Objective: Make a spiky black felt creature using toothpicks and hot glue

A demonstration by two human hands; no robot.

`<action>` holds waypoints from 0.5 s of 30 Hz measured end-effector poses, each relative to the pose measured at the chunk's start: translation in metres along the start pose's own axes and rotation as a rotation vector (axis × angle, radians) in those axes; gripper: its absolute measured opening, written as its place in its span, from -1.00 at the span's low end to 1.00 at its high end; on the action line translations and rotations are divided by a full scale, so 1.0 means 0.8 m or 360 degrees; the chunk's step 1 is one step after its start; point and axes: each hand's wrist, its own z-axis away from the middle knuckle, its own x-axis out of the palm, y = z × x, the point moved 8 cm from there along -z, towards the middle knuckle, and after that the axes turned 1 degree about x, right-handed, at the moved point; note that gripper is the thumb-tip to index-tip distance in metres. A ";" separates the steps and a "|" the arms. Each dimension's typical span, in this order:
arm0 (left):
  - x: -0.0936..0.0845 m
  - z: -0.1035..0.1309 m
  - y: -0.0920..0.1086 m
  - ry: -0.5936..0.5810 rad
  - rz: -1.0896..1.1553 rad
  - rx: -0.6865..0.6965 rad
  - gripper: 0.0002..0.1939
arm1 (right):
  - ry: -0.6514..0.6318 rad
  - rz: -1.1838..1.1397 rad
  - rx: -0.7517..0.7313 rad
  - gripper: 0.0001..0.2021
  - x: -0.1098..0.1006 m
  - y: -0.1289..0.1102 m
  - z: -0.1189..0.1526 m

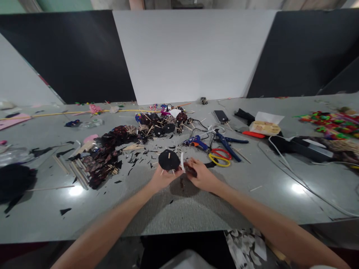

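My left hand [164,179] is closed around the underside of a small black umbrella-like piece [169,160], a round dark canopy with thin wooden sticks poking out of it. My right hand [202,175] has its fingers pinched together just to the right; a dark bit shows at the fingertips, too blurred to name. Between both hands stands a narrow white curved strip [182,161], and which hand grips it I cannot tell. Beyond the right hand lie scissors [220,157] with red and yellow handles, blue pliers [228,146] and a blue glue gun [198,142].
Several similar dark stick-and-fabric pieces [168,129] lie in the middle back. Dark crumpled fabric [98,168] and wooden sticks [78,173] are on the left. A phone [221,116], a tissue pack [265,127] and loose white cables [297,179] occupy the right side.
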 end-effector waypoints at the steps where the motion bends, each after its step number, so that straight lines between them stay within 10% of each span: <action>1: 0.001 0.002 -0.002 -0.0004 -0.0005 0.0016 -0.65 | 0.0009 -0.0179 0.0039 -0.82 -0.003 0.001 0.000; 9: 0.013 0.018 -0.040 -0.0083 0.0323 -0.0251 -0.44 | 0.0051 -0.0876 0.0228 -0.72 -0.007 0.007 -0.002; 15: 0.009 0.009 -0.024 -0.0127 0.0056 -0.0015 -0.61 | 0.0131 -0.0980 0.0383 -0.68 -0.003 0.019 0.001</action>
